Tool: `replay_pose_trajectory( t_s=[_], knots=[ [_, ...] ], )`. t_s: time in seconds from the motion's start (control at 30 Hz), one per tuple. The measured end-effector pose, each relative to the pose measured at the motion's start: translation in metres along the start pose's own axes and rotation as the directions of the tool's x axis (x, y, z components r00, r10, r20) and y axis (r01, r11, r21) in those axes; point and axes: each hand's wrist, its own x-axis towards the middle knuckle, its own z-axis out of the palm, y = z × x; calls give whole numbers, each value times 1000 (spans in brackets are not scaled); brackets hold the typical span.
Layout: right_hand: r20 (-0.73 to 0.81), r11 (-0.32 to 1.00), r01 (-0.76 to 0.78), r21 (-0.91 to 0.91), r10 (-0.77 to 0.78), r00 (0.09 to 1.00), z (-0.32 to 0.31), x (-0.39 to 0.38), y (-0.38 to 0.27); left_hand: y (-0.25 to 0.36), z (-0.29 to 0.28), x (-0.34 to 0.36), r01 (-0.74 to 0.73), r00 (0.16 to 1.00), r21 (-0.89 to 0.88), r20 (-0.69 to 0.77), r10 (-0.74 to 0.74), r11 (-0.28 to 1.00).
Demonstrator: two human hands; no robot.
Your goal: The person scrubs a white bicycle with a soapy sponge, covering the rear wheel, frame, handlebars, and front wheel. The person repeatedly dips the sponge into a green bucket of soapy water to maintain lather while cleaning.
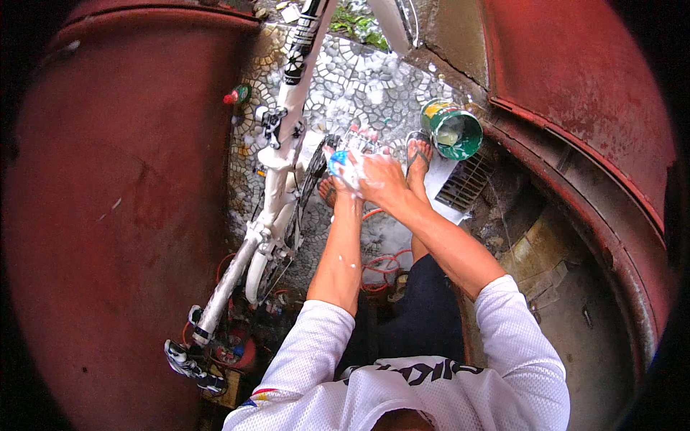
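Observation:
My left hand [346, 185] and my right hand [382, 179] are pressed together in front of me, both covered in white suds. Between them shows a blue sponge [336, 162], foamy and partly hidden. My left fingers curl round it, while the right hand closes over from the other side; foam hides some of the fingertips. Just left of the hands stands a white bicycle frame [274, 190], wet and streaked with foam. Its pedal crank and chainring [316, 169] lie close beside my left hand, partly behind it.
A green bucket [460, 136] lies tilted at the right, near a metal drain grate [466, 181]. A small green bottle with a red cap [237, 94] rests on the foamy pebbled floor [345, 65]. Orange hose [384, 267] coils near my legs. Red metal panels [122, 215] flank both sides.

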Motion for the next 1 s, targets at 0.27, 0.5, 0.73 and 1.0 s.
replay_pose_trajectory(
  t_s=[0.27, 0.5, 0.73, 1.0],
  knots=[
    [-15, 995, -97, 26, 97, 995, -5, -7, -9, -6, 2, 1, 15, 933, -17, 360, -8, 1000],
    [26, 984, -177, 14, 176, 984, -9, -11, -9, -3, 29, -5, 144, 852, -141, 522, -50, 980],
    [-97, 955, -294, 34, 296, 950, -34, 28, 30, -19, 59, -14, 98, 983, 114, -168, -78, 989],
    [-90, 966, -242, 89, 249, 964, -22, -42, 27, -21, 68, -17, -94, 804, 368, -519, 288, 925]
  ],
)
